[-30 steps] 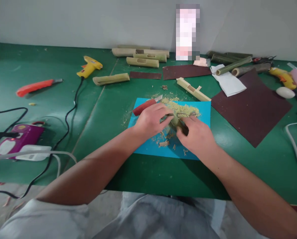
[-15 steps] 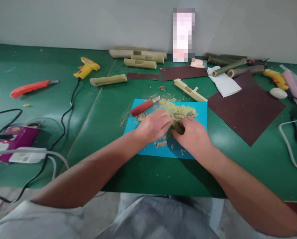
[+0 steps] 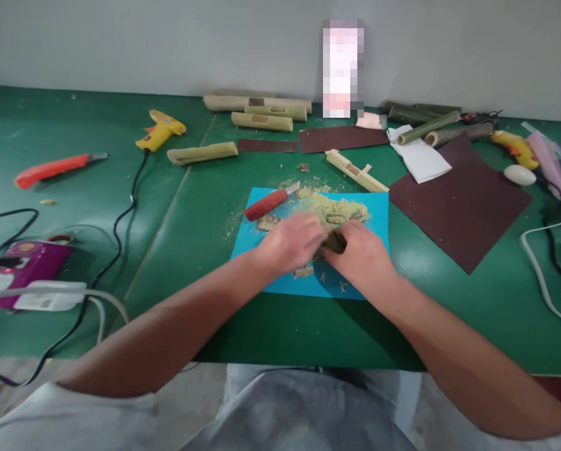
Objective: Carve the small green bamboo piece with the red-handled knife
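Over the blue sheet (image 3: 271, 285), my right hand (image 3: 362, 252) grips a short green bamboo tube (image 3: 335, 243), its open end facing me. My left hand (image 3: 295, 239) is closed at the tube's far left side; its fingertips are slightly blurred, and what they pinch is hidden. Behind the hands lies a heap of pale shavings (image 3: 339, 205). A red-handled knife (image 3: 268, 203) rests at the sheet's upper left, blade pointing away. Just below it sits a bark-like scrap (image 3: 267, 222). A small bamboo sliver (image 3: 303, 272) lies in front of the left hand.
Notched bamboo pieces (image 3: 261, 121) lie at the back, another (image 3: 355, 170) nearer. Dark brown sheets (image 3: 468, 219) and white paper (image 3: 421, 156) are to the right. A yellow glue gun (image 3: 160, 131), orange cutter (image 3: 54, 170) and purple power strip (image 3: 40, 263) with cables occupy the left.
My left hand has curled tighter and turned slightly at the tube. The right hand keeps its grip. The whole view has shifted a little.
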The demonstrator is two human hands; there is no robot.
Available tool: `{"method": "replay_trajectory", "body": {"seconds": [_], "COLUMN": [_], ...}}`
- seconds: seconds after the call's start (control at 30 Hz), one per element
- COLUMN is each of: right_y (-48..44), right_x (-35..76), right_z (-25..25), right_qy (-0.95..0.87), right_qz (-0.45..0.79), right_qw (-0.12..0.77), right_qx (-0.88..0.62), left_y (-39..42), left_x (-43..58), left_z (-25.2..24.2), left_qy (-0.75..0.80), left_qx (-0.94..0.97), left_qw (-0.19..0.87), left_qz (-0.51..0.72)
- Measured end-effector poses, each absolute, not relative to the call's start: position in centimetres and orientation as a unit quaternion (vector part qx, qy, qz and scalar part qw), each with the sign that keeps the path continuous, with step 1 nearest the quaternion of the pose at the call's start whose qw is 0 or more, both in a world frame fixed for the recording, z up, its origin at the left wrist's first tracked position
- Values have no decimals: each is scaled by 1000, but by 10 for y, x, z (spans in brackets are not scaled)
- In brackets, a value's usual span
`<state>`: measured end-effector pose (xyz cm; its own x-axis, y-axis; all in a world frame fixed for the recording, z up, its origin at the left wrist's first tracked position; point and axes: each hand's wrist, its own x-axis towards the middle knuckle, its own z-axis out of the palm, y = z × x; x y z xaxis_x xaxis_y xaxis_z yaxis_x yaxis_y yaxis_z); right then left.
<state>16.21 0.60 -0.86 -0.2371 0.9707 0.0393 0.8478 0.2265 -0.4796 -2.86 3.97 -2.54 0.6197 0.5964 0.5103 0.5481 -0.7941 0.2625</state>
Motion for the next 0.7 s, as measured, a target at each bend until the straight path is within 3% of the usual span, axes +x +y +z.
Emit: {"method": "replay_trajectory", "body": {"seconds": [0.47, 0.57, 0.7], "right_y": [6, 6, 6], "right_x": [163, 162, 161], "right_z": [-11, -11, -10], "right_qy": [-761, -758, -760], "right_qz": [199, 202, 202], "right_qw": [163, 169, 157], "right_qx": [-596, -596, -598], "left_y": [34, 36, 37], "left_x": [-23, -26, -27], "left_z": [-20, -21, -22], "left_qy": [291, 341, 298], "left_qx": [910, 880, 908], "left_qw": [84, 70, 89], "left_qz": [282, 325, 280]}}
